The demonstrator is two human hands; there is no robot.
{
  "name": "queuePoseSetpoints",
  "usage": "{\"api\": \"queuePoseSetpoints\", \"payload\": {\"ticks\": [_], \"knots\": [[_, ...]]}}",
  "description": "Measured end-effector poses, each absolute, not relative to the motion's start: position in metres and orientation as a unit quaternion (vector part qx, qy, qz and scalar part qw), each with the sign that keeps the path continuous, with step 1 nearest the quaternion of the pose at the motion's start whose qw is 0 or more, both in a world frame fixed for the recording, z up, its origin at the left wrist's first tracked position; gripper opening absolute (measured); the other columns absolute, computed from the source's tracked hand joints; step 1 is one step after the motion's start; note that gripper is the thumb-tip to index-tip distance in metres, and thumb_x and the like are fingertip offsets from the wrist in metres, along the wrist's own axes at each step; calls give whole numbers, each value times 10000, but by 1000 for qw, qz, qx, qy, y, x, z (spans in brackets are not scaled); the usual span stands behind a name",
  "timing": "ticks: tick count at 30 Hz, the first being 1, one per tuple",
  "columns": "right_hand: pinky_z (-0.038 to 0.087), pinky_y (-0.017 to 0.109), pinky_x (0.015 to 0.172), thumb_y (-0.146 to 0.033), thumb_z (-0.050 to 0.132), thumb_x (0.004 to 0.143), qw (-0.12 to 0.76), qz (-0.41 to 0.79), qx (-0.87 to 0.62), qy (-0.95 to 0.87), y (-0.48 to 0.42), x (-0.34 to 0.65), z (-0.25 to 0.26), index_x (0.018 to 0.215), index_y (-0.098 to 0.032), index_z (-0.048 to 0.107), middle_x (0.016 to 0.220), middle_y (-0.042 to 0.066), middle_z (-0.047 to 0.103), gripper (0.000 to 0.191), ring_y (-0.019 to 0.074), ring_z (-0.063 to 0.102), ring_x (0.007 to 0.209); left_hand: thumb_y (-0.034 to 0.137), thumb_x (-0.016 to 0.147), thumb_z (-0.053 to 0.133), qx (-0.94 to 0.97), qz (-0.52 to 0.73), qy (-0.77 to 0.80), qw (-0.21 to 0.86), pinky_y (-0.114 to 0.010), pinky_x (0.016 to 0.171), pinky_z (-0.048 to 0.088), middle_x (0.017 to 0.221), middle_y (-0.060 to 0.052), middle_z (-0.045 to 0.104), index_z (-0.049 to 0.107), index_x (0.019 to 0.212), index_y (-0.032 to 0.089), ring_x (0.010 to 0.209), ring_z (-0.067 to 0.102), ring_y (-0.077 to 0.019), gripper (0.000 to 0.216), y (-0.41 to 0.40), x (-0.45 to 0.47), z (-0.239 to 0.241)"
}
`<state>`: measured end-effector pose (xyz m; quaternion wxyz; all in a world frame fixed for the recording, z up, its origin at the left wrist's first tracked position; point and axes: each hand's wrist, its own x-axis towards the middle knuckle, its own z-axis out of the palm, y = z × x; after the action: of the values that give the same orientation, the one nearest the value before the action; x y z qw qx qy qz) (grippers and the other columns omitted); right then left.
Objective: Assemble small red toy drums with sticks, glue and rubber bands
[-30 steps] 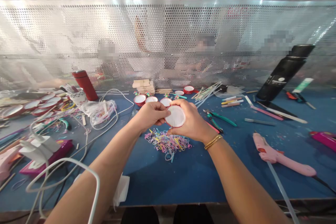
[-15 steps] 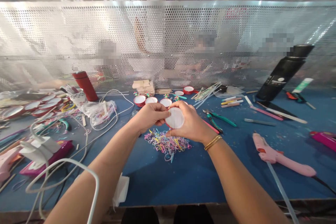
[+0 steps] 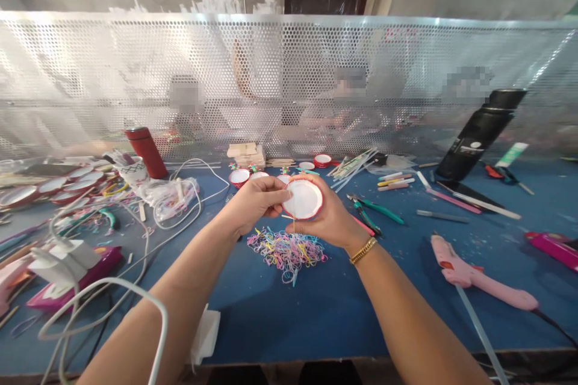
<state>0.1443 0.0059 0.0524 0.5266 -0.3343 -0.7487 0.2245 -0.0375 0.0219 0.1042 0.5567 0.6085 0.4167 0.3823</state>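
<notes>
Head view: from where I'm standing, both hands are up mid-table, over the blue tabletop (image 3: 293, 319). Red-rimmed white dish (image 3: 303, 200) sits btwn them, tilted so its white face shows, held above a heap of coloured bands (image 3: 286, 252). L hand (image 3: 257, 201): thumb + forefinger pinched tight at dish's L edge, other fingers curled under. R hand (image 3: 332, 216), w/ gold bracelet (image 3: 362, 251) at wrist: fingers part-open, wrapped round the R side, thumb near bottom. Thin yellowish strand (image 3: 294, 225) just below the rim; can't tell what it's fixed to. Small red bowl (image 3: 239, 178) behind L hand. Teal-handled pliers (image 3: 382, 210) to R of R hand, pink glue gun (image 3: 478, 278) further R, nearer the table's front edge.
</notes>
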Motion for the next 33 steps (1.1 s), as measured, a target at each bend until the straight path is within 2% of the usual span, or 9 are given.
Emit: {"api": "queuePoseSetpoints", "payload": {"ticks": [6,13,18,25,29,33], "knots": [[472,490,1050,-428,923,542,561,282,-298,-719,6,139,50,1278,-307,491,1340,79,561,862,281,571,1207,234,685,791,605,386,402,568,-211,505,403,568,34,554,635,745,171,482,487,-55,178,18,-34,104],[472,478,1065,-482,922,516,566,316,-290,-704,4,136,52,1321,-302,453,1368,92,541,948,283,570,1218,235,704,762,613,382,391,570,-211,489,396,568,42,542,620,769,178,474,480,-55,166,15,-33,105],[464,472,1081,-457,921,537,564,320,-267,-713,3,136,52,1331,-318,444,1427,88,501,936,284,541,1268,217,739,719,621,375,388,569,-212,495,404,577,34,553,633,786,173,482,497,-59,107,14,-34,105],[469,480,1082,-456,916,549,556,301,-280,-722,4,136,51,1341,-331,431,1405,75,526,937,291,532,1284,223,717,733,621,377,384,569,-211,493,395,584,32,557,630,769,178,490,497,-61,124,13,-35,107],[455,496,1092,-448,900,583,551,286,-298,-726,6,136,49,1303,-340,449,1413,63,516,856,279,533,1277,250,699,750,618,392,377,568,-207,484,378,592,40,550,633,779,176,483,474,-53,160,13,-37,109],[473,503,1066,-428,876,627,564,287,-310,-709,9,134,46,1264,-317,485,1303,60,587,755,266,573,1212,238,684,755,609,419,371,562,-206,478,365,611,42,557,631,782,170,475,464,-44,172,14,-39,111]]}}
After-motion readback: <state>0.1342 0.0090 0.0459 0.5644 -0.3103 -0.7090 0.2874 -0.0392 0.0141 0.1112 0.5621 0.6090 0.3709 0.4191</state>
